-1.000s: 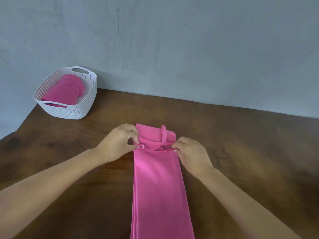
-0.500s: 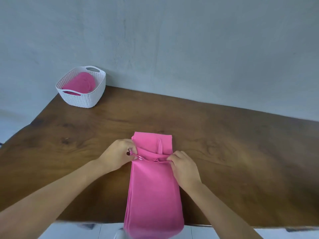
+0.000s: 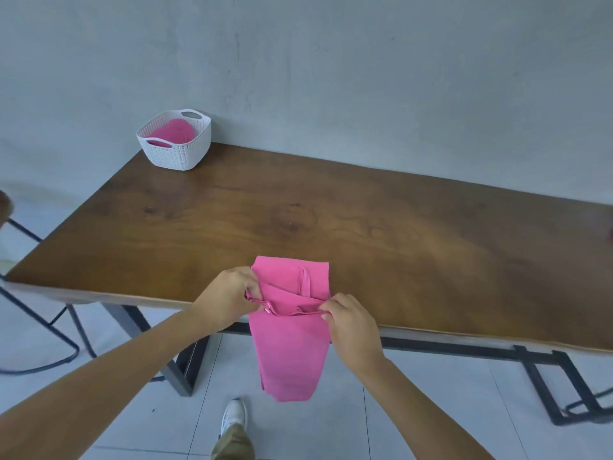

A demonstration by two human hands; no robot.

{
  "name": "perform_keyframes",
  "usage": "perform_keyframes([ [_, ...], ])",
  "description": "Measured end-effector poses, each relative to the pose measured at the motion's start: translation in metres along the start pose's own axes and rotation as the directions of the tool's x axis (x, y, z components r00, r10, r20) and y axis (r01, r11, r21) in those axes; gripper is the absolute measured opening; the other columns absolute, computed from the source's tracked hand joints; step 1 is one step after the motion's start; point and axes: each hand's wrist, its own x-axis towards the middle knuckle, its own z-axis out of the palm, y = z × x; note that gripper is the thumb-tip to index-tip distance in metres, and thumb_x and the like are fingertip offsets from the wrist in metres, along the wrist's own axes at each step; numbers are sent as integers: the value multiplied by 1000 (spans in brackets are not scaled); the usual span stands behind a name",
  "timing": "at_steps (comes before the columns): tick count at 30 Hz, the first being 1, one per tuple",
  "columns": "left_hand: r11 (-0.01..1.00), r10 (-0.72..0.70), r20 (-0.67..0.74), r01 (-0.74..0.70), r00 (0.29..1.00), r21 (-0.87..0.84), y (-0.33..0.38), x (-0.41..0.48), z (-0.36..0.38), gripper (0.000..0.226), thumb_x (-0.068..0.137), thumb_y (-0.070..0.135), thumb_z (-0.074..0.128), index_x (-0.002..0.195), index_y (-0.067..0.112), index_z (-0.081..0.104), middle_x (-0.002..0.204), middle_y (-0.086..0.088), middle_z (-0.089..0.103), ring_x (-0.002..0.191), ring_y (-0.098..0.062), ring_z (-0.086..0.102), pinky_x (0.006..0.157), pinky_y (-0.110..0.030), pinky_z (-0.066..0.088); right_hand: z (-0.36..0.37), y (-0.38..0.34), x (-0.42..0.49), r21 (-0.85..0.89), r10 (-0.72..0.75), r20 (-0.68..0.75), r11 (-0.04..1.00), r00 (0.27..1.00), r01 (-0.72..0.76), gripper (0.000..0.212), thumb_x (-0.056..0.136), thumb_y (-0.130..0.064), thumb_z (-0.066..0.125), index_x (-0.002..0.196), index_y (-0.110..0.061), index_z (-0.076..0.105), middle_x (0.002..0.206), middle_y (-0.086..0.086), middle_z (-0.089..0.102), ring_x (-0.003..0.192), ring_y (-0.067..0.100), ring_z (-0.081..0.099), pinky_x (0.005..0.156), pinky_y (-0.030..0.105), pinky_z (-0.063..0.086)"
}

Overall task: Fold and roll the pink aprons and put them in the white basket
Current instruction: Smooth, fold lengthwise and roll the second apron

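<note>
The white basket (image 3: 180, 154), weave-pattern plastic with handle cut-outs, sits at the far left corner of the wooden desk (image 3: 398, 234) and holds a rolled pink apron (image 3: 174, 132). The left grip (image 3: 232, 293) and right grip (image 3: 350, 323) each pinch one side of the smooth, narrow folded apron (image 3: 290, 356). Its top lies on the desk's near edge and the rest hangs off.

Basket (image 3: 180, 156) sat on table (image 3: 365, 220), far-left corner; rolled apron (image 3: 174, 132) inside it. Folded apron (image 3: 292, 330) lay across near edge, lower part hanging off. Left hand (image 3: 232, 293) pinched its left side, right hand (image 3: 351, 323) its right. Stool (image 3: 33, 310) stood left of table.
</note>
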Motion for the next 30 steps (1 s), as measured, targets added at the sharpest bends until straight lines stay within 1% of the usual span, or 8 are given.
perform_keyframes([
  [2, 1000, -7, -13, 7, 1000, 20, 14, -17, 5, 28, 63, -8, 83, 61, 18, 75, 78, 11, 62, 78, -4, 59, 64, -8, 40, -10, -1, -18, 32, 13, 61, 999, 998, -14, 16, 81, -5, 78, 88, -18, 73, 84, -9, 62, 84, 15, 56, 66, 18, 37],
  [5, 1000, -1, 8, 1, 1000, 5, 38, -43, 7, 24, 66, -4, 85, 64, 18, 77, 81, 6, 64, 77, -9, 59, 66, -15, 46, -24, -4, -46, 66, 0, 168, 998, 986, -11, 11, 92, -10, 64, 97, -17, 72, 96, -7, 65, 98, 16, 54, 75, 25, 40],
  [9, 996, -37, -13, 36, 999, -80, 70, -60, -10, 20, 70, 3, 87, 63, 19, 77, 85, 5, 66, 81, -16, 63, 72, -28, 52, -58, -10, -63, 68, -71, 145, 996, 987, 61, 9, 91, -10, 64, 94, -18, 68, 94, -9, 61, 96, 12, 49, 75, 27, 42],
  [13, 991, -73, -36, 69, 997, -112, 95, -58, -31, 17, 70, 20, 93, 63, 22, 78, 86, 6, 67, 81, -16, 63, 71, -22, 49, -107, -19, -45, -49, -183, 112, 981, 977, 189, 10, 91, -9, 64, 90, -19, 65, 89, -9, 60, 93, 14, 49, 70, 28, 43],
  [16, 989, -58, -72, 48, 996, -143, 109, -58, -39, 17, 71, 26, 93, 64, 23, 77, 86, 4, 67, 80, -14, 63, 70, -13, 45, -130, -26, -38, -90, -157, 138, 981, 978, 171, 8, 95, -13, 58, 95, -19, 64, 95, -8, 60, 101, 13, 47, 73, 28, 42],
  [19, 993, 20, -90, -30, 996, -114, 114, -61, -42, 15, 74, 21, 91, 70, 22, 76, 84, 4, 69, 82, -14, 64, 74, -19, 49, -138, -30, -40, -92, -94, 139, 990, 986, 107, 4, 96, -24, 61, 95, -22, 65, 93, -11, 59, 101, 11, 48, 73, 28, 42],
  [23, 995, 48, -109, -57, 993, -83, 115, -68, -42, 14, 76, 20, 90, 74, 22, 76, 82, 8, 71, 83, -13, 68, 79, -24, 54, -138, -36, -45, -92, -25, 159, 995, 987, 41, 23, 93, -47, 65, 96, -25, 66, 90, -15, 57, 93, 8, 46, 70, 26, 35],
  [30, 993, -26, -101, 14, 995, -118, 114, -71, -40, 14, 75, 26, 89, 77, 21, 77, 80, 10, 73, 80, -12, 69, 80, -31, 57, -137, -42, -48, -86, 12, 160, 996, 987, 2, 22, 95, -42, 64, 86, -24, 57, 80, -15, 52, 86, 9, 46, 63, 27, 34],
])
